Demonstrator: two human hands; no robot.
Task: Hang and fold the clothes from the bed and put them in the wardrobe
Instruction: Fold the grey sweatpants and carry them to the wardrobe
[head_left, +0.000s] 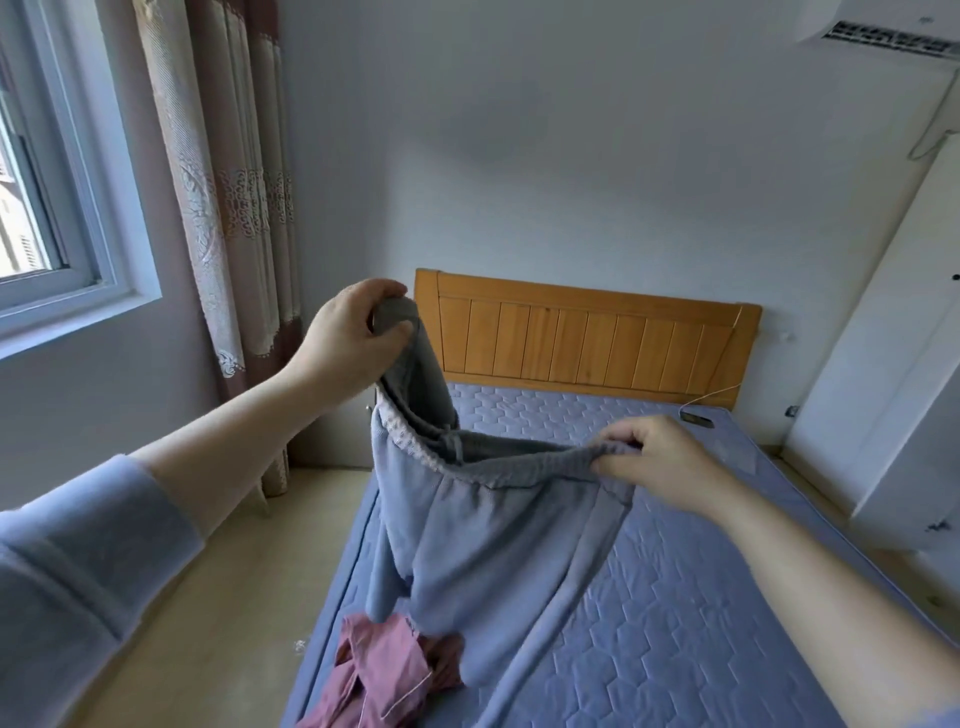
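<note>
With the left hand (353, 338) and the right hand (660, 462) raised over the bed (701, 597), holding up a pair of grey-blue drawstring sweatpants (483, 545) by the waistband (498, 467). Gripping one bunched end of it in the left hand, high at centre-left of the frame before the wooden headboard (587, 338), fingers and thumb curled round the cloth. Pinching the other end in the right hand, lower and right of centre, well apart from the left, with the waistband stretched open between the two. Below the hands, hanging down, then draping onto the blue quilted bed as far as the bottom edge of the frame. At bottom centre, touching a crumpled pink garment (384, 670) with pale piping. Near the headboard's right end, on the bed, a dark phone (696, 418) with a thin cable. Along the right edge, a white wardrobe (883, 364); at upper left, a window (52, 197) and patterned curtain (223, 182).
</note>
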